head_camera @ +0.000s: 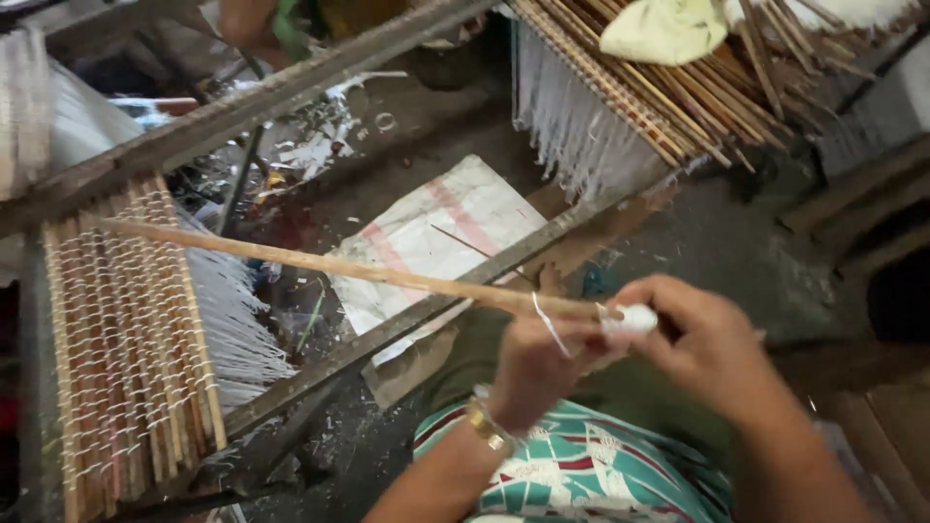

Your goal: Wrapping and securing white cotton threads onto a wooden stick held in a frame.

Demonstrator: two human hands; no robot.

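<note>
Long thin bamboo stick (pixel 320 263) runs leftward from both hands — left hand (pixel 538 363) and right hand (pixel 702 349) pinch its white-wrapped end (pixel 628 320).

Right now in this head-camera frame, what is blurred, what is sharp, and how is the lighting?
Head view: both hands, left hand and right hand, are motion-smeared around the white wrapping on the long stick; the woven slat mat at left is sharper; light is dim and even, with no glare; the floor is dark; the yellow cloth at the top is the brightest patch.
</note>
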